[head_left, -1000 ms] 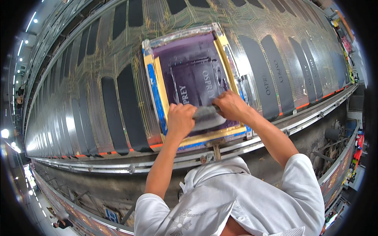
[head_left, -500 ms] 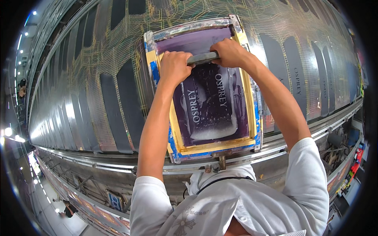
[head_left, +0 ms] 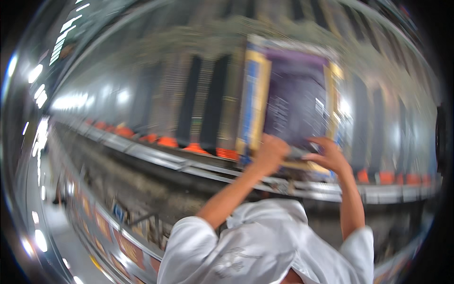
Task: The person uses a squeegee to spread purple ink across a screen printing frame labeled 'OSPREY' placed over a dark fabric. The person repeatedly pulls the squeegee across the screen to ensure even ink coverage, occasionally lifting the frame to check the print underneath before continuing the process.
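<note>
Now the squeegee (head_left: 296,153) is back at the near end of the printing screen (head_left: 295,94), left hand (head_left: 273,154) seemingly clamped on it, right hand (head_left: 332,157) with thumb and fingers apart, so this stroke seems finished.

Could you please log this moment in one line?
left hand: curled on blurred squeegee; right hand: open; below: framed screen, near end

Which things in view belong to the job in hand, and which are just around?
In the job:
- left hand, closed
- right hand, thumb and fingers apart
- grey bar between them, blurred
- purple screen
- dark strips, likely

Just around:
- metal rail
- ceiling lights
</note>
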A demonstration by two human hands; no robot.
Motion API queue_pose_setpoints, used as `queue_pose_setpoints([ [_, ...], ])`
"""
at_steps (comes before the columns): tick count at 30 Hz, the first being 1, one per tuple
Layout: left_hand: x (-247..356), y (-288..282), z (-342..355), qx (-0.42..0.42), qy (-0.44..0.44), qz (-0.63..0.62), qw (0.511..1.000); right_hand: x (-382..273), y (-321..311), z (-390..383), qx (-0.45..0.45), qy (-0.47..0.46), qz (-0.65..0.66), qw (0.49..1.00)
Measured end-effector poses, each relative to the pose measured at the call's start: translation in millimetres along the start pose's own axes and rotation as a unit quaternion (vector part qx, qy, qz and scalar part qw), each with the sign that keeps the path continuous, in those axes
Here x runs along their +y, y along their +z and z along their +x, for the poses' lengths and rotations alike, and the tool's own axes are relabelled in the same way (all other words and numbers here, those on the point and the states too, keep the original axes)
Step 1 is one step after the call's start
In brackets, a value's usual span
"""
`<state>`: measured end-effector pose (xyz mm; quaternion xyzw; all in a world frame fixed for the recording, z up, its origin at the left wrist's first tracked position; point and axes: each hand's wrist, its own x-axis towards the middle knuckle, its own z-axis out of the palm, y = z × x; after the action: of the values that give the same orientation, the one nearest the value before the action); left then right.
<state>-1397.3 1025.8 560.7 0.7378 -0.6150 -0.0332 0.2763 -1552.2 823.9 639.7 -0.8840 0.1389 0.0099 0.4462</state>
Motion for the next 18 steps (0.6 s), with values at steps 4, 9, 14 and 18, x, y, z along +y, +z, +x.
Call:
queue_pose_setpoints([
  [4, 6, 17, 11, -0.053, -0.015, 0.078, 0.995, 165, -39, 11, 0.463, 0.086, -0.202, 0.859],
  [9, 7, 39, -11, -0.030, -0.039, 0.101, 0.994, 304, -24, 34, 0.419, 0.113, -0.099, 0.895],
  [14, 14, 19, -17, 0.018, -0.066, 0.070, 0.995, 232, -59, 35, 0.397, 0.147, 0.028, 0.905],
  [18, -13, -17, -29, 0.033, -0.069, 0.043, 0.996, 151, -44, 56, 0.380, 0.172, 0.108, 0.902],
])
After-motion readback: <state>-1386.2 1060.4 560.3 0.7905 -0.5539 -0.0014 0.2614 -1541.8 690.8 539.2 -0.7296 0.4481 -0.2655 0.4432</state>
